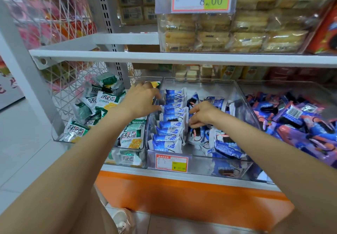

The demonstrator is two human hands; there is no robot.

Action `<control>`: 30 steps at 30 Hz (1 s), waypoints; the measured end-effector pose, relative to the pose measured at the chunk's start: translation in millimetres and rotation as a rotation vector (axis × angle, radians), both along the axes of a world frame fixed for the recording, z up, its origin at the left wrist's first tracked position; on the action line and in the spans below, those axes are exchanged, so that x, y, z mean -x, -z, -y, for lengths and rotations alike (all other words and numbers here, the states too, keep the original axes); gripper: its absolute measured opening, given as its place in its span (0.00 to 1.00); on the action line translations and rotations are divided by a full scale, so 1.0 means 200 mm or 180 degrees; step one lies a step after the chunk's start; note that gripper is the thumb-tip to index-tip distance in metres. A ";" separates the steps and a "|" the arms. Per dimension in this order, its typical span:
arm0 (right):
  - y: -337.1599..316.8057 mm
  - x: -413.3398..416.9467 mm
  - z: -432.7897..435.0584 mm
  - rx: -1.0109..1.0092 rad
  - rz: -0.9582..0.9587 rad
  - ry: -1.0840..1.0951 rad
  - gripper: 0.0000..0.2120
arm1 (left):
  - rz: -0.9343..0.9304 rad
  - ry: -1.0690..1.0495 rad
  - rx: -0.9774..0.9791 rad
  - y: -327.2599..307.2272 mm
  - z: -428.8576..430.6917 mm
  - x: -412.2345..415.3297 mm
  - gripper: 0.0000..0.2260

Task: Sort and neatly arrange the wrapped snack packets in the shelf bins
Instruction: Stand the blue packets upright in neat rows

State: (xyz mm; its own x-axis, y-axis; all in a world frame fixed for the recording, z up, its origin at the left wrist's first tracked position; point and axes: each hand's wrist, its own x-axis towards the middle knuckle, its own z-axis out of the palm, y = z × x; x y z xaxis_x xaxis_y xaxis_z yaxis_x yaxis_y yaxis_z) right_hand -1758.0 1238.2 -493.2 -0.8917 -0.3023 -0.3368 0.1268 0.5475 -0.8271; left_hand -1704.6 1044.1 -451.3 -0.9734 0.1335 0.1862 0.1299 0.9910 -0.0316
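In the clear bin, left grip spreads over blue packets; right grip seemingly pinches 1.

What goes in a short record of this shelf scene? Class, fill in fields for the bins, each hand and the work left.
Middle bin: row of blue packets standing along its left side; loose blue packets jumbled on its right
Left bin: green packets, jumbled
Right bin: purple packets, jumbled
Left hand: fingers touch the row's far part
Right hand: fingers curled on loose blue packets beside the row
Work left: loose packets not yet lined up
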 end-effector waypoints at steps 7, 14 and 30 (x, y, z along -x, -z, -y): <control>0.05 0.00 0.09 0.0123 -0.0037 0.0106 0.21 | 0.0041 0.0068 -0.0629 0.01 0.02 0.03 0.10; -0.01 0.07 0.04 -0.0102 -0.0091 0.0108 0.17 | 0.0171 0.0080 -0.0867 0.03 0.05 0.04 0.11; 0.06 0.23 0.10 -0.0192 -0.1343 0.0313 0.00 | 0.0582 0.0824 0.0839 0.10 -0.10 0.11 0.22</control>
State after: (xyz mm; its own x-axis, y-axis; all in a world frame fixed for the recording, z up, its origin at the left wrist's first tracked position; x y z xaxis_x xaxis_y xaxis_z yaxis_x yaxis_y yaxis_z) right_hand -1803.8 1217.5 -504.2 -0.9786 -0.1999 0.0487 -0.1613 0.5986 -0.7846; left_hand -1726.3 1064.8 -471.4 -0.9152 0.3985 -0.0601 0.4010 0.8859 -0.2333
